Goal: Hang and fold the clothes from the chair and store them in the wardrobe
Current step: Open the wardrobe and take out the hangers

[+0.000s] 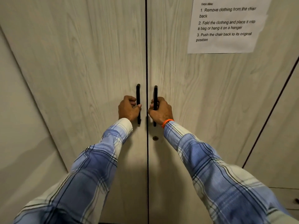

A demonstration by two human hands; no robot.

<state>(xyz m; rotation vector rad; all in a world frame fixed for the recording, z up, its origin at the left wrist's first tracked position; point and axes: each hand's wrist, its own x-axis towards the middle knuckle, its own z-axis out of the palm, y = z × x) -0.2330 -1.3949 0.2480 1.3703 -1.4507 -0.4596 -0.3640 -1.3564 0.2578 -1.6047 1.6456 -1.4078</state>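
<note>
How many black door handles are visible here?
2: left handle on the left door, gripped by the left hand; right handle on the right door, gripped by the right hand.

We have one camera, worn on the head. It looks forward and a bit down, close to the wardrobe (97, 62). The line where its two doors meet runs straight up the middle of our view.

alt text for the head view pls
Left hand and right hand each grip a black handle, left handle and right handle, on shut wardrobe doors. A printed task sheet is stuck top right.
</note>
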